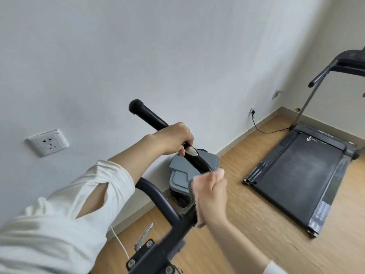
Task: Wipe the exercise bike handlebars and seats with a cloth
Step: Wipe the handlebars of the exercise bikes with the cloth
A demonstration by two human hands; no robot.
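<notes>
Left grip (173, 138) clasps the stiff handlebar (146, 113) while right grip (214, 196) clenches the soft, light cloth (199, 180), best kept bunched in the palm.

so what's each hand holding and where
The left hand grips the handlebar just above its silver pad. The right hand holds the cloth, bunched in its fingers.

A cream-white sleeve (59, 214) with an open slit was worn at lower left, and a white cuff (275, 269) was glimpsed at bottom right.
</notes>
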